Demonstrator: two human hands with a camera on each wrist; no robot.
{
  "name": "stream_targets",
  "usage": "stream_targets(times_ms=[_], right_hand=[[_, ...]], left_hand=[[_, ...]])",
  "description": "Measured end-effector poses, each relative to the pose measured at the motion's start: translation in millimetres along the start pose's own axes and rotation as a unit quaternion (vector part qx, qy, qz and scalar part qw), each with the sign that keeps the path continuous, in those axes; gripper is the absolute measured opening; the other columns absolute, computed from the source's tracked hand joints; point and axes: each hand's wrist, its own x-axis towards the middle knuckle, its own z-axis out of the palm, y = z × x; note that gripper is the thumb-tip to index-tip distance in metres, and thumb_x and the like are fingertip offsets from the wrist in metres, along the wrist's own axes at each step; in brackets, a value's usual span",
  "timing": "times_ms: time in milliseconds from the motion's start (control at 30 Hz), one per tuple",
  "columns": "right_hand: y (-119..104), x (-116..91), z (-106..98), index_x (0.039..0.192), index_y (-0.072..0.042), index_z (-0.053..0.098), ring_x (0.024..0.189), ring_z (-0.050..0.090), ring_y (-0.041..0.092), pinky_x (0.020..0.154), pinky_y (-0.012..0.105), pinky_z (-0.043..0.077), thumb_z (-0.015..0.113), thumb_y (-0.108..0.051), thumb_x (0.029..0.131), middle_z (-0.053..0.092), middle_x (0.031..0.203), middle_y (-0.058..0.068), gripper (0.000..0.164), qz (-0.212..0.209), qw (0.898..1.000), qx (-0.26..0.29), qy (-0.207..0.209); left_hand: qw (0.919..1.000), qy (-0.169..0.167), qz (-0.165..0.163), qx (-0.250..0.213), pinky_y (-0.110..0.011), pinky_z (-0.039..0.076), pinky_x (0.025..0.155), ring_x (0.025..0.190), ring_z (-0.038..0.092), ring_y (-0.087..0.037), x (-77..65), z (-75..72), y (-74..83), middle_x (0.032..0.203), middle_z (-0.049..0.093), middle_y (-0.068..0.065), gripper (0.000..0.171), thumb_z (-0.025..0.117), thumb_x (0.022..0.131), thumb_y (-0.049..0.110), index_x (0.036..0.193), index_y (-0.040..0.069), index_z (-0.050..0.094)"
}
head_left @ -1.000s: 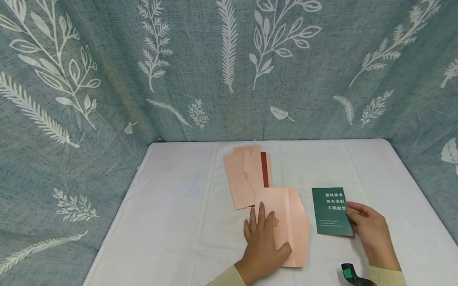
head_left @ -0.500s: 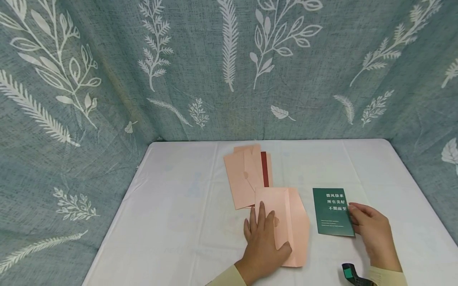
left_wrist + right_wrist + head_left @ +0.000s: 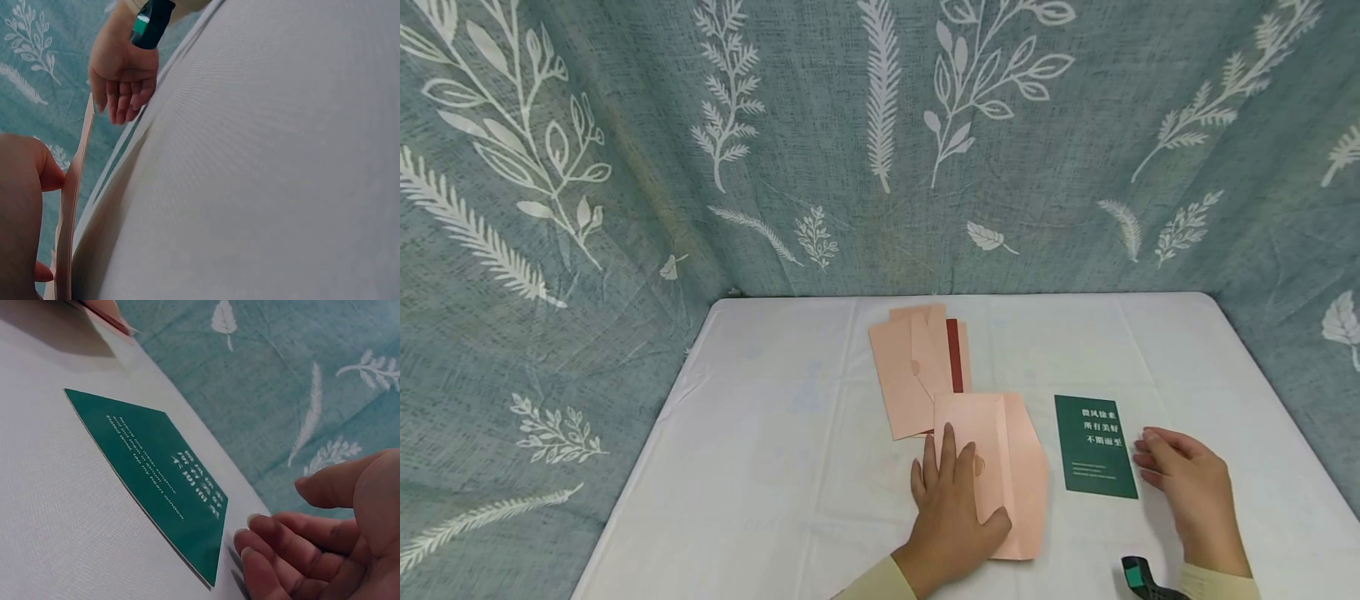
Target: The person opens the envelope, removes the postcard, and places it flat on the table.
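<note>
A green card [image 3: 1093, 454] with white printed characters lies flat on the white table, right of the middle. Just off its right edge is my right hand [image 3: 1195, 492], fingers loosely bent and holding nothing; the right wrist view shows a gap between the fingertips and the card [image 3: 150, 469]. My left hand [image 3: 951, 512] rests, fingers spread, on a pink envelope [image 3: 1026, 483] whose flap is unfolded to the right. In the left wrist view the thumb touches this envelope [image 3: 75, 175], seen edge-on.
Behind the envelope lies an overlapping group of pink envelopes [image 3: 898, 387] with a dark red strip [image 3: 955, 354] showing among them. A white cloth covers the table [image 3: 737, 467]. Blue-green leaf-patterned curtains [image 3: 820, 150] hang behind and at both sides. A black wrist device [image 3: 1150, 581] sits by the right sleeve.
My right hand has let go of the green card and drawn away to the right. The card now lies alone, slightly turned. The left hand stays put on the envelope.
</note>
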Motion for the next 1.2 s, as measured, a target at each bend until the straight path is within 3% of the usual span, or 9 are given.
stream_targets(times_ms=[333, 567, 633, 767, 867, 933, 1000, 1200], right_hand=[[-6, -10, 12, 0.145, 0.003, 0.063, 0.099, 0.067, 0.015, 0.072, 0.015, 0.056, 0.058, -0.033, 0.114, 0.068, 0.132, 0.022, 0.047, -0.034, 0.999, -0.033, -0.019], [-8, -22, 26, 0.143, 0.001, 0.067, 0.101, 0.064, 0.007, 0.077, 0.014, 0.052, 0.062, -0.037, 0.113, 0.071, 0.13, 0.019, 0.049, -0.119, 0.988, -0.073, -0.069], [-9, -27, 30, 0.143, 0.0, 0.067, 0.107, 0.066, 0.013, 0.084, 0.019, 0.052, 0.063, -0.036, 0.113, 0.071, 0.131, 0.019, 0.048, -0.152, 0.981, -0.089, -0.082], [-12, -35, 38, 0.145, 0.001, 0.066, 0.121, 0.065, 0.032, 0.089, 0.013, 0.046, 0.063, -0.034, 0.113, 0.07, 0.135, 0.021, 0.046, -0.23, 0.961, -0.11, -0.105], [-14, -40, 46, 0.147, 0.002, 0.062, 0.13, 0.063, 0.04, 0.097, 0.021, 0.053, 0.064, -0.028, 0.113, 0.066, 0.142, 0.023, 0.045, -0.285, 0.943, -0.111, -0.129], [-14, -43, 51, 0.149, 0.001, 0.061, 0.134, 0.06, 0.045, 0.102, 0.04, 0.056, 0.067, -0.025, 0.112, 0.062, 0.147, 0.024, 0.046, -0.316, 0.93, -0.122, -0.142], [-14, -45, 57, 0.151, 0.0, 0.06, 0.138, 0.057, 0.047, 0.106, 0.06, 0.05, 0.07, -0.025, 0.11, 0.059, 0.151, 0.024, 0.049, -0.344, 0.917, -0.139, -0.149], [-9, -52, 71, 0.157, -0.003, 0.056, 0.153, 0.038, 0.047, 0.115, 0.072, 0.034, 0.077, -0.03, 0.105, 0.049, 0.164, 0.018, 0.063, -0.399, 0.879, -0.188, -0.18]], left_hand=[[1.0, -0.002, -0.006, -0.007, -0.079, 0.006, 0.116, 0.162, 0.003, -0.048, 0.7, -0.5, 1.0, 0.179, 0.01, -0.02, 0.082, 0.065, 0.086, 0.032, 0.159, 0.002, 0.044], [0.9999, -0.006, -0.01, -0.003, -0.079, 0.006, 0.116, 0.162, 0.003, -0.048, 0.8, -1.3, 2.4, 0.179, 0.01, -0.02, 0.082, 0.065, 0.087, 0.032, 0.16, 0.002, 0.044], [0.9999, -0.005, -0.009, -0.002, -0.079, 0.006, 0.116, 0.162, 0.003, -0.048, 0.7, -1.3, 2.5, 0.179, 0.009, -0.019, 0.081, 0.065, 0.087, 0.032, 0.16, 0.002, 0.044], [1.0, -0.001, -0.005, 0.0, -0.079, 0.007, 0.116, 0.162, 0.004, -0.048, 0.3, -1.7, 2.5, 0.179, 0.01, -0.02, 0.082, 0.066, 0.087, 0.032, 0.159, 0.002, 0.044], [1.0, 0.0, -0.002, 0.001, -0.08, 0.007, 0.116, 0.162, 0.003, -0.049, 0.2, -2.2, 2.3, 0.179, 0.01, -0.021, 0.082, 0.066, 0.087, 0.033, 0.159, 0.001, 0.044], [1.0, -0.003, -0.001, 0.001, -0.08, 0.007, 0.115, 0.161, 0.003, -0.05, 0.4, -2.6, 2.1, 0.179, 0.01, -0.022, 0.083, 0.066, 0.087, 0.034, 0.159, 0.001, 0.044], [1.0, -0.007, -0.001, 0.001, -0.081, 0.007, 0.115, 0.161, 0.003, -0.05, 0.8, -3.2, 2.2, 0.179, 0.01, -0.022, 0.083, 0.066, 0.087, 0.034, 0.16, 0.001, 0.044], [0.9999, -0.014, -0.004, 0.0, -0.081, 0.007, 0.115, 0.161, 0.001, -0.051, 1.7, -4.6, 3.0, 0.179, 0.009, -0.023, 0.083, 0.066, 0.088, 0.035, 0.16, 0.0, 0.043]])
